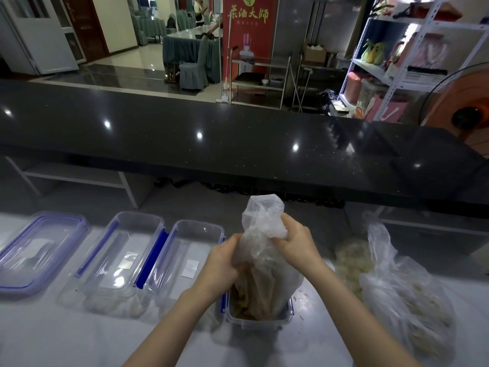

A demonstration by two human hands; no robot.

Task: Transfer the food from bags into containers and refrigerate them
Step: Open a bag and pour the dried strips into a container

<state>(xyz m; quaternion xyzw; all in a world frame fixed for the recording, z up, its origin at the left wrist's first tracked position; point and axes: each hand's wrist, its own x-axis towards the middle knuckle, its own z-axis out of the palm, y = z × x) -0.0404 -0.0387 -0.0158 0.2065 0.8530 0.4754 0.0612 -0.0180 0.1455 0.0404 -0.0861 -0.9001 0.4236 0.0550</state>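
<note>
A: Starting at the left, why the lid (39, 250) and the two clear tubs (124, 250) laid out along the counter (79, 340)?

B: Staged for later bags, I'd judge. The lid lies flat and apart; the first tub and the second tub (190, 258) sit side by side, open, touching or nearly so. A limp, pale bag (111, 303) lies in front of them; its contents are too blurred to name.

A: And the hands?

B: The left hand (221, 263) grips the side of the clear plastic bag (264, 250), fingers curled into the film. The right hand (293, 239) pinches the bunched film higher up. Held upturned over the blue-clipped container (258, 317), so the brownish food (251, 300) slides down into it.

A: How full is it?

B: Hard to say; the bag hides most of the inside.

A: On the right?

B: Another filled bag (407, 292) waits on the counter, its pale food indistinct. No refrigerator is identifiable.
</note>
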